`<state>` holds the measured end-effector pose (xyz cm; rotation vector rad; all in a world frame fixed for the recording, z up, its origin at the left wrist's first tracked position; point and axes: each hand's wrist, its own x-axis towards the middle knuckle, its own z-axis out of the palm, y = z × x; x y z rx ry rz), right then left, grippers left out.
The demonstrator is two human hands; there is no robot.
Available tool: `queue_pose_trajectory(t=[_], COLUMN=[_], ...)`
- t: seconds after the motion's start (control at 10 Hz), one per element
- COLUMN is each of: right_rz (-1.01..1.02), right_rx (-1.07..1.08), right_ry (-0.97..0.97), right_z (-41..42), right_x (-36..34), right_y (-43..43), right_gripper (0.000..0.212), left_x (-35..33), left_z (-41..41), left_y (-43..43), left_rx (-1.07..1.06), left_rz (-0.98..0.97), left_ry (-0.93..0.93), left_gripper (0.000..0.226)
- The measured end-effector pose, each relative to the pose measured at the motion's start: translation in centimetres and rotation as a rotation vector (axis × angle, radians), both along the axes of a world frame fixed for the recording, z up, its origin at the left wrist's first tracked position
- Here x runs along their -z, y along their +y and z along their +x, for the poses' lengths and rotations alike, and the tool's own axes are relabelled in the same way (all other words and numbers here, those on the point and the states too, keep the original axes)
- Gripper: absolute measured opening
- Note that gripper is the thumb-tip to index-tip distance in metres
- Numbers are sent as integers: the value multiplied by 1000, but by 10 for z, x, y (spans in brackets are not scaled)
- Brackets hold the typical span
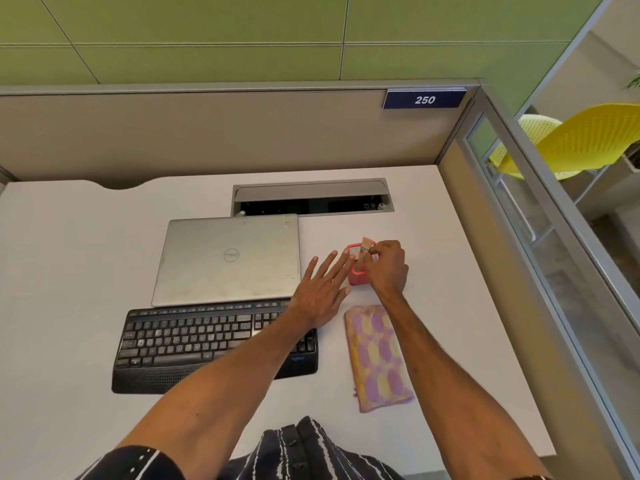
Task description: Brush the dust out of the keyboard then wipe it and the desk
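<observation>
Right hand (386, 268) pinches brush (363, 254), which stands bristles-up in red holder (355, 278). Left hand (320, 292) flat, fingers straight and spread, at holder's left side. Black keyboard (194, 341) on white surface (69, 271), before closed laptop (228, 261). Patterned cloth (377, 358) just right of keyboard.

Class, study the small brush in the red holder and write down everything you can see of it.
The brush is small and flat, with a pale, wooden-looking handle, a silvery metal band and light bristles pointing up. It stands nearly upright, handle down, in the red holder on the desk, to the right of the laptop. Fingers of the right hand pinch it near the band. Its lower end is hidden inside the holder.
</observation>
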<state>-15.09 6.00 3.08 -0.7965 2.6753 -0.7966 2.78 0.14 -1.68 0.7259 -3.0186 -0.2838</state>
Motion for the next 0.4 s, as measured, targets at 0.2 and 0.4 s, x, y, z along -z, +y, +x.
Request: queue_pose_trajectory(t=[0.2,0.4], right_rz=[-83,-197], right_rx=[7,30], right_ry=[60,213], right_z=[4,9], right_x=[-9,-27], right_y=[4,17], right_gripper=[37,29], left_x=[1,-6], left_z=[-1,-5], left_y=[0,-1], left_rx=[2,13], left_rz=[-1,-5], left_ry=[-18,-45], left_gripper=[70,72])
